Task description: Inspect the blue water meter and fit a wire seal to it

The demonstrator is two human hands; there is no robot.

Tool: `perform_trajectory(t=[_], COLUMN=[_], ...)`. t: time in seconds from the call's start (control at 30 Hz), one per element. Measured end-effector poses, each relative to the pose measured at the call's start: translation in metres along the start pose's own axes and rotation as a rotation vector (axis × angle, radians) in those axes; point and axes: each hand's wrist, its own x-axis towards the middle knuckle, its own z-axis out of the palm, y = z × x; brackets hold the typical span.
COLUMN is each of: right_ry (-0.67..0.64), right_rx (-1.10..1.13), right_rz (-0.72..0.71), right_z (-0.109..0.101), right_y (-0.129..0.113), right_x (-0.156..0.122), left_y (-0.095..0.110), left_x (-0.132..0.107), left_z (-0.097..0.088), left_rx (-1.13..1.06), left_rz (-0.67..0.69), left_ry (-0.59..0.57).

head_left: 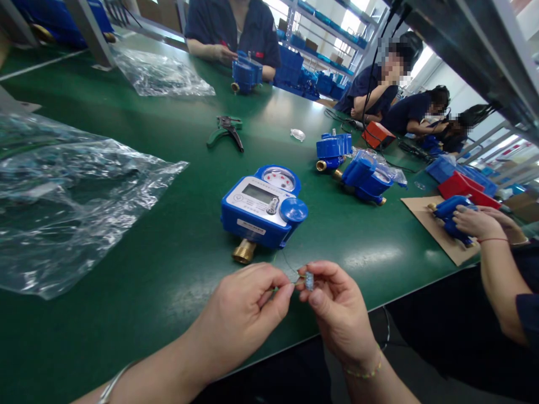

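Observation:
My left hand (244,314) pinches the end of a thin wire (288,264) near the table's front edge. My right hand (337,308) pinches a small clear-blue seal (309,279) right beside it; the fingertips of both hands almost touch. The wire runs up toward a blue water meter (263,207) with a white face, a round dial and a brass fitting, lying on the green table (147,247) just beyond my hands.
Crumpled clear plastic bags (63,196) lie at the left. Green-handled pliers (225,132) and a small clear cap (297,134) lie farther back. More blue meters (357,171) sit to the right. A co-worker's hands (480,221) hold a meter on cardboard (433,224); other people sit across.

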Motion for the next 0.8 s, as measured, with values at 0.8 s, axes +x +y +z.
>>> perform_trajectory(t=[0.8], right_ry=[0.074], right_rx=[-0.001], right_rz=[-0.024], right_z=[0.016], right_y=[-0.002], right_x=[0.003], left_y=[0.002], left_x=[-0.001], left_z=[-0.004], left_rx=[-0.191], left_rz=[-0.184], left_ry=[-0.147])
